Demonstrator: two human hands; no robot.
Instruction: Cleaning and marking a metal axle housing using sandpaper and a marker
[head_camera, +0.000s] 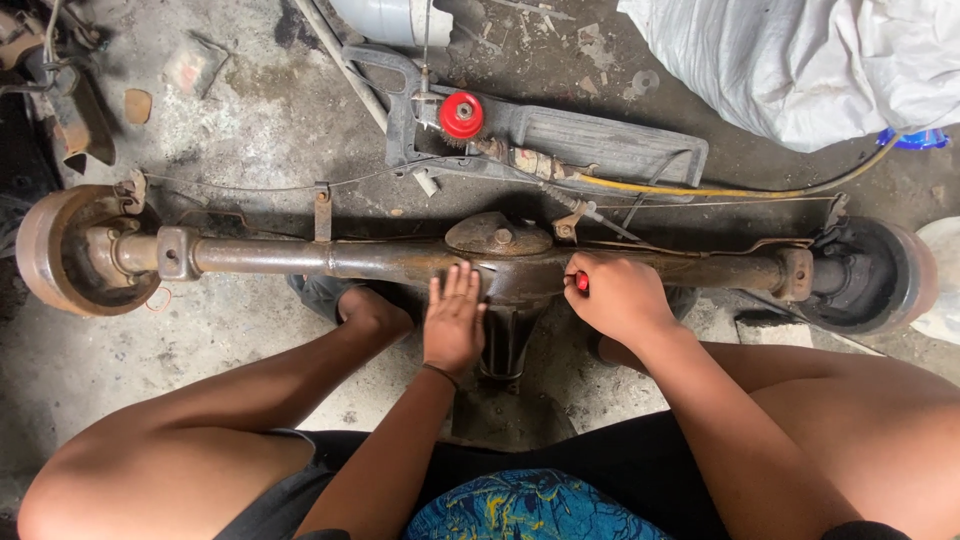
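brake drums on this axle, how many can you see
2: one brake drum at the left end of the rusty axle, another brake drum at the right end. None look hidden.

A long rusty steel axle housing (400, 258) is laid left to right across the concrete floor (250, 130). A grey metal tray (600, 140) is set beyond it, a white plastic sack (800, 60) far right.

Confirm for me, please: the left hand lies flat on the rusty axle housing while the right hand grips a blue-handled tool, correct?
Not quite. In the head view the right hand grips a red-handled tool, not a blue one. The left hand does lie flat on the rusty axle housing.
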